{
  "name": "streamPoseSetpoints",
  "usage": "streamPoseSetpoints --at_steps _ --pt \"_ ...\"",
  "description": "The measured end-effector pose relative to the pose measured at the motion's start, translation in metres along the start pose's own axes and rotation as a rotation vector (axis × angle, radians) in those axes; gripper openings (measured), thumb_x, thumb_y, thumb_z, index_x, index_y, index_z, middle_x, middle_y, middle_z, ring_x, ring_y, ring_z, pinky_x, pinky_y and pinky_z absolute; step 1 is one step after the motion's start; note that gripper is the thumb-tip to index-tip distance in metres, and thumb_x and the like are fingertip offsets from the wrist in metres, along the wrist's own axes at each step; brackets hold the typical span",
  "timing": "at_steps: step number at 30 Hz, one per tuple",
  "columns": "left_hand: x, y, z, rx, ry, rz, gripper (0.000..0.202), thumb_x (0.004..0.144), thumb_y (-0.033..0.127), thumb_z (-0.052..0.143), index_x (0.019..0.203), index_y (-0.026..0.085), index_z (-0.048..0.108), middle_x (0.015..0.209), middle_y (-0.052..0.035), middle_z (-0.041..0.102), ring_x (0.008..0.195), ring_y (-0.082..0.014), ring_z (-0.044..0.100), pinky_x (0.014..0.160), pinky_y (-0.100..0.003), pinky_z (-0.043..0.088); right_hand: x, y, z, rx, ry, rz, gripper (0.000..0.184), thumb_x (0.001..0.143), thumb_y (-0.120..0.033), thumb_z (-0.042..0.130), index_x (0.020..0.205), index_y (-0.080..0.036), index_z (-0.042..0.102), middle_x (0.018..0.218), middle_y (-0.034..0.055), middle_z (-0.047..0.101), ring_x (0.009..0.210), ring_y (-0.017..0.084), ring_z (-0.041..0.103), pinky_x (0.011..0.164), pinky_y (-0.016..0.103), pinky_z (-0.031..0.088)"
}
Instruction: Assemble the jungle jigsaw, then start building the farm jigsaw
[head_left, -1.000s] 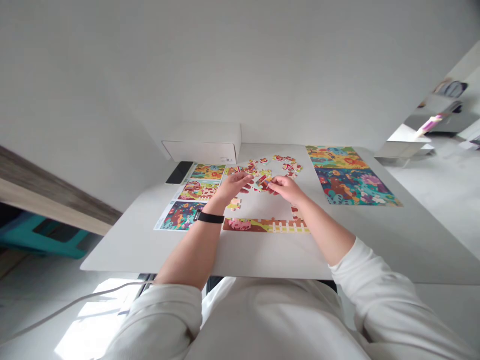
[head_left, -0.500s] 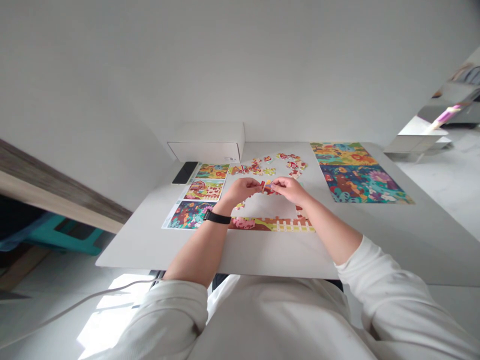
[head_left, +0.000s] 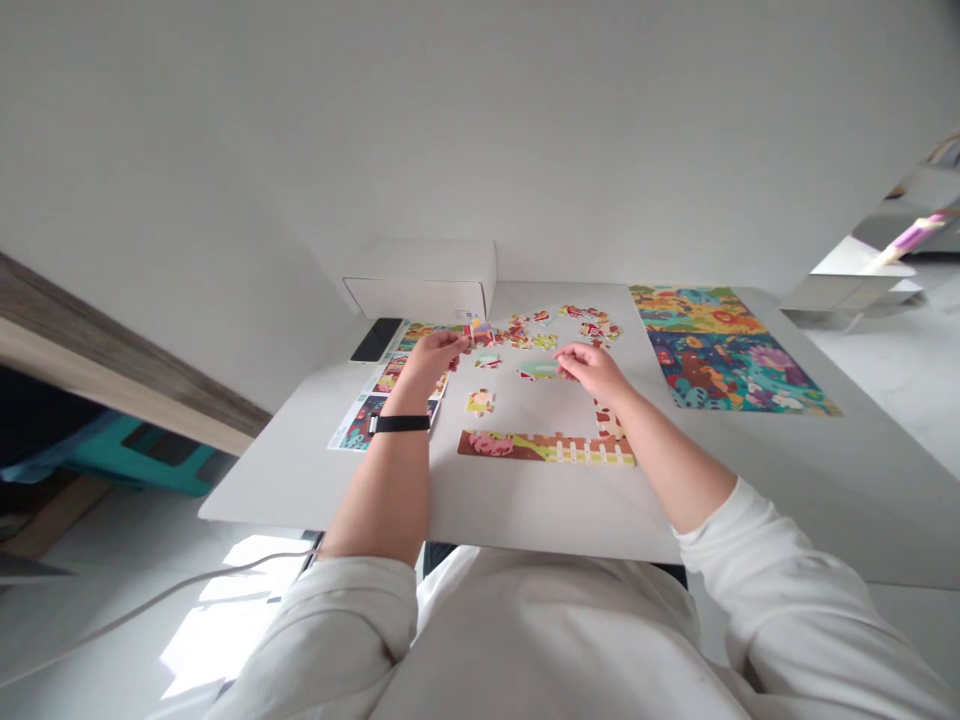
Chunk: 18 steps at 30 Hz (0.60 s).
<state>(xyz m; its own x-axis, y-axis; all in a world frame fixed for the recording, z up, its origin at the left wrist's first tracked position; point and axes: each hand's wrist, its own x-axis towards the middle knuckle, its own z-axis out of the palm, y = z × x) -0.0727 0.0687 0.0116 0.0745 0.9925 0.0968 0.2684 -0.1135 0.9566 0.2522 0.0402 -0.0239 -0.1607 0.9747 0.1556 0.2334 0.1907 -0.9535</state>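
Left fingertips: the left hand (head_left: 435, 360), left of the frame's centre, appears to pinch an orange-and-purple jigsaw piece (head_left: 481, 327) between thumb and fingers.
Held piece: it stands at the upper right of the left fingertips, raised before the loose pieces; its long axis is too small to tell. The left hand is the nearer one, the right well apart from it.
Right fingertips: the right hand (head_left: 594, 370), right of centre, has its fingers loosely curled; I cannot tell whether they grip anything.
Pale-green section: the pale-green puzzle section (head_left: 538, 371) lies just left of and below the right fingertips, its long axis running left to right; whether they touch it is unclear.
Between the hands: a small red-and-green piece (head_left: 489, 361) lies flat, nearer the left fingers.
Upper centre: a loose pile of pieces (head_left: 521, 333) lies beyond both hands, with another cluster (head_left: 592, 325) above the right hand.
Lower centre: the fence-and-pig border strip (head_left: 544, 449) runs left to right, a brown-patched side section (head_left: 609, 420) rising from its right end beside the right forearm; a yellow-green piece (head_left: 480, 402) lies apart, above the strip's left part.
Centre-left: a printed picture sheet (head_left: 352, 428) lies partly under the left forearm.
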Motion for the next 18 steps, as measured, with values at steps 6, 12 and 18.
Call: streamPoseSetpoints --at_steps 6,12,18 --pt "0.006 -0.014 -0.016 0.034 0.022 -0.111 0.032 0.076 0.048 0.085 0.082 0.018 0.073 0.07 0.0003 0.066 0.056 -0.0093 0.053 0.056 -0.023 0.044 -0.001 0.005 0.003 -0.026 -0.071 -0.006 0.036 0.088 -0.053 0.077 0.107 -0.022 0.078 0.091 0.0056 0.08 0.08 0.02 0.071 0.081 0.035 0.057" --pt "0.004 -0.014 -0.011 0.067 -0.013 -0.172 0.028 0.078 0.043 0.084 0.08 0.019 0.071 0.071 0.0007 0.065 0.061 -0.0101 0.058 0.057 -0.022 0.047 -0.001 0.009 0.003 -0.07 -0.072 -0.004 0.03 0.091 -0.049 0.076 0.105 -0.022 0.079 0.091 0.0052 0.081 0.08 0.018 0.071 0.079 0.031 0.057" --pt "0.0 -0.01 -0.013 0.096 -0.035 -0.203 0.025 0.081 0.04 0.081 0.084 0.019 0.069 0.071 0.0014 0.065 0.059 -0.0091 0.056 0.061 -0.022 0.05 -0.001 0.011 0.003 -0.07 -0.077 0.018 0.027 0.092 -0.045 0.075 0.105 -0.023 0.08 0.092 0.0054 0.082 0.081 0.018 0.073 0.081 0.031 0.058"
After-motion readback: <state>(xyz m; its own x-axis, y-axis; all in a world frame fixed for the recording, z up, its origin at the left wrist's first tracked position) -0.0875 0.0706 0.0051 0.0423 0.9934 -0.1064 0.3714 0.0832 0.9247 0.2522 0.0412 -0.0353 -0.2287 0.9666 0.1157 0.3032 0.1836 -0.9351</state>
